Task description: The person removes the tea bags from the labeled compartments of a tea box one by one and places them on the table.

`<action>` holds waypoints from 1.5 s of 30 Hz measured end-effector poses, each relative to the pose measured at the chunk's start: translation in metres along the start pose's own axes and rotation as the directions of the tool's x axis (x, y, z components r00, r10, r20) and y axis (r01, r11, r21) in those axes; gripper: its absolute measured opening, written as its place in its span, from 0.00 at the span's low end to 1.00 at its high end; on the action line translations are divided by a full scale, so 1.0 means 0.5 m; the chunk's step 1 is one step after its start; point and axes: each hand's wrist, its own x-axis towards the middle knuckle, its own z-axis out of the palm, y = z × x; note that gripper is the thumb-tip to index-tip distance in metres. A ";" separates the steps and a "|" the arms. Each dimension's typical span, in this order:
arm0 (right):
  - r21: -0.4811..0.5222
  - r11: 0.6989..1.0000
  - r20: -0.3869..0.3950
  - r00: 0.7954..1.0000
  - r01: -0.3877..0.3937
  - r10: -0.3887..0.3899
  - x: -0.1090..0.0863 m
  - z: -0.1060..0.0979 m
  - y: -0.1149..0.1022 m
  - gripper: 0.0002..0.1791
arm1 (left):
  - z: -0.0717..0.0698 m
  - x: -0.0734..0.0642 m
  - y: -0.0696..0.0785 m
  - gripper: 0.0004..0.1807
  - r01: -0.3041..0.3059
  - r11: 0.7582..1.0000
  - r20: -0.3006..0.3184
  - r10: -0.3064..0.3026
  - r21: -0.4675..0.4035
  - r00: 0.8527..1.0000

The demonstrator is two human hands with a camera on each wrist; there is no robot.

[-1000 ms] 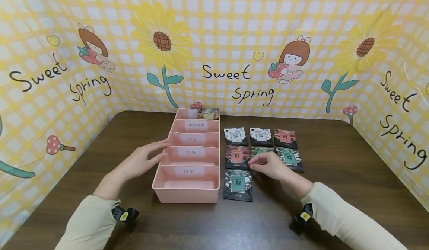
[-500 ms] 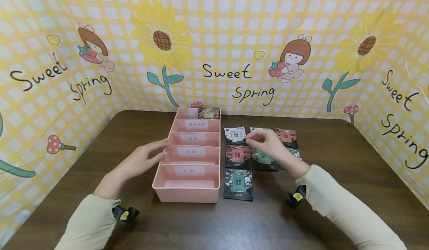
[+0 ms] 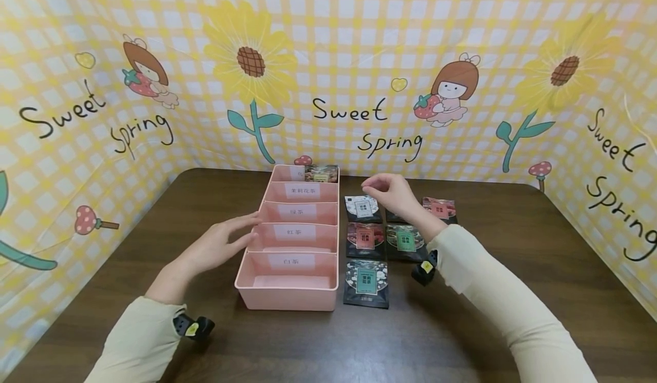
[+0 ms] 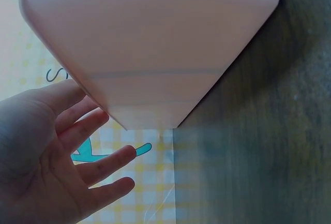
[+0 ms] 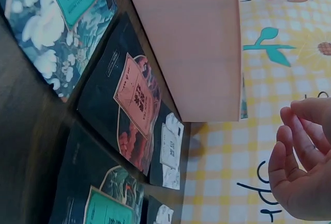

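A long pink divided box point(image 3: 286, 298) with paper labels on its dividers stands on the table. My left hand point(image 3: 218, 246) rests its fingertips along the box's left side, fingers loosely spread in the left wrist view. Over the back row of tea sachets hovers my right hand point(image 3: 395, 195), thumb and index fingertips together, holding nothing. Below it lie a white tea sachet point(image 3: 362, 207), a red tea sachet point(image 3: 365, 239), a green tea sachet point(image 3: 404, 241) and a teal-labelled tea sachet point(image 3: 366, 283). The right hand and forearm hide other sachets.
A dark tea sachet point(image 3: 322, 173) stands in the box's rearmost compartment. Another red tea sachet point(image 3: 440, 208) lies at the back right of the group. A yellow checked cloth point(image 3: 328, 58) encloses the back and sides of the brown table point(image 3: 287, 349).
My right hand has moved away from me and slightly left, from over the middle row of sachets to above the back row. The left hand stays at the box.
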 end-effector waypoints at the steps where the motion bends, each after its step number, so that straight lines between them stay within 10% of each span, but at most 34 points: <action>1: 0.003 1.000 -0.001 1.000 -0.002 0.002 0.006 0.004 0.002 0.11 | 0.000 0.000 0.000 0.22 0.001 1.000 0.000 -0.001 -0.001 1.000; 26: 0.050 0.999 0.025 1.000 0.006 -0.007 0.141 0.073 -0.002 0.15 | 0.001 -0.001 0.001 0.22 0.010 1.000 0.003 -0.010 -0.003 1.000; 45: 0.001 0.998 0.088 0.995 -0.055 0.055 0.174 0.089 -0.003 0.26 | 0.001 0.002 -0.002 0.21 -0.007 1.000 -0.008 0.007 0.012 1.000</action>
